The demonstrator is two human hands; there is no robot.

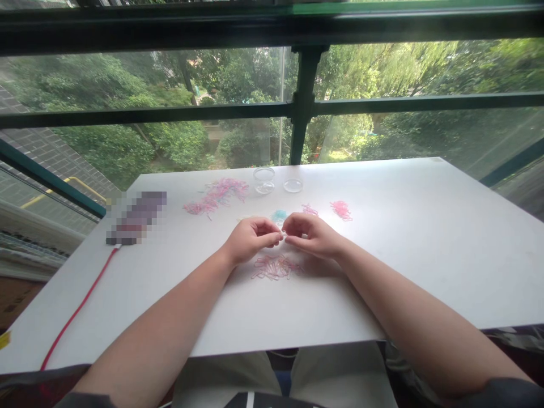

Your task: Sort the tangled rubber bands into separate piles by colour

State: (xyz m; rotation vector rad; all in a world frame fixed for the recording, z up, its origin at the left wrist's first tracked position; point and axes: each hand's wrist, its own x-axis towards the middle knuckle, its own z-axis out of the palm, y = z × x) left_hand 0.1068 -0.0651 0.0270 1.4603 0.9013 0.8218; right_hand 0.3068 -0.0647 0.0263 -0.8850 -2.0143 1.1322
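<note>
My left hand (254,238) and my right hand (313,235) meet fingertip to fingertip over the white table (425,255). Between them they pinch a small, pale, clear piece (284,233), too small to make out well. Just below the hands lies a loose pile of pink and orange clip-like pieces (277,267). Beyond the fingers are a small teal pile (279,215) and a pink-purple one (310,210). A denser pink pile (341,210) sits to the right of these. Part of a yellowish pile shows behind my left hand.
A large mixed pink and purple pile (219,194) spreads at the back left. Two clear round containers (264,181) (293,186) stand near the far edge. At left, a blurred dark object (138,218) has a red cable (80,306) running to the near edge.
</note>
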